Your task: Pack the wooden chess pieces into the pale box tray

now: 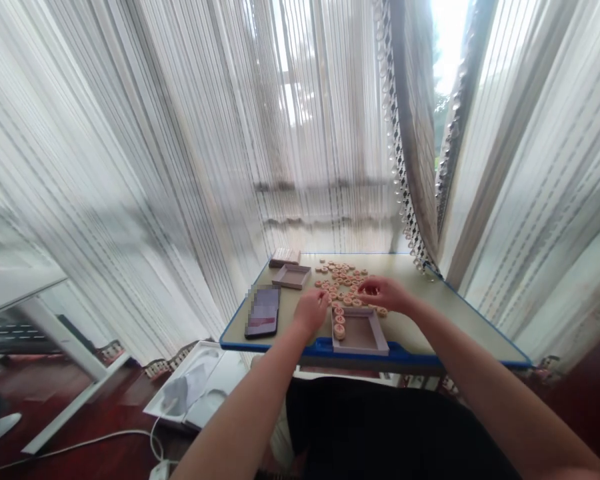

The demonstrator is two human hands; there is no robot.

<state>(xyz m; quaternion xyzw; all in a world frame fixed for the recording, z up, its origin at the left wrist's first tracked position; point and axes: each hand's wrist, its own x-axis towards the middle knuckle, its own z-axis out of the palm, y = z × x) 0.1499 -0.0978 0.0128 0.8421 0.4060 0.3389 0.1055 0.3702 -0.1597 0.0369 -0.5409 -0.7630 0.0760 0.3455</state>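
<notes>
Many round wooden Chinese chess pieces (341, 275) with red and dark marks lie loose on the small table. My left hand (313, 309) is at their near left edge, its fingers curled together; whatever is between the fingertips is too small to make out. Over the right side of the pieces, my right hand (384, 294) has bent fingers with a gap to the thumb, and no held piece shows. Just below both hands, an open shallow box (367, 331) sits at the table's front edge. A short row of pieces (339, 321) lies along its left wall.
A phone (263, 313) lies at the table's left. Behind it are another shallow box part (292, 276) and a pale stack (285, 257). The blue-rimmed table (460, 327) stands before string curtains (325, 133). An open white box (195, 390) and a cable (105, 437) are on the floor.
</notes>
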